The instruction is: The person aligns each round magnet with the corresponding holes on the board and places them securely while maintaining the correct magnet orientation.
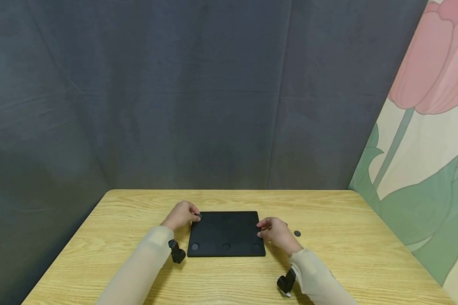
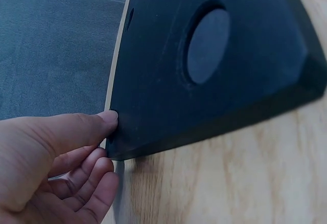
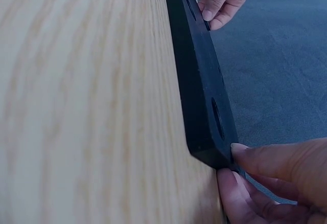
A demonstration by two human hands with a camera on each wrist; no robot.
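A flat black board [image 1: 229, 231] with round recesses lies on the table. My left hand [image 1: 182, 215] is at its far left corner, pinching a small dark disc [image 1: 200, 216] between thumb and fingers; the thumb largely hides it in the left wrist view. A grey disc [image 2: 209, 46] sits in the recess at the near left corner. At the board's right edge, my right hand [image 1: 276, 233] holds the rim, its thumb [image 3: 242, 152] on the upper side and a finger against the side. Open recesses show along the near edge, in the middle and at right.
A loose dark disc [image 1: 297, 233] lies on the wooden table [image 1: 137, 212] right of my right hand, with another dark bit partly hidden behind that hand. A grey curtain [image 1: 198, 106] hangs behind the table, and a tulip-patterned cloth [image 1: 423, 148] stands at right.
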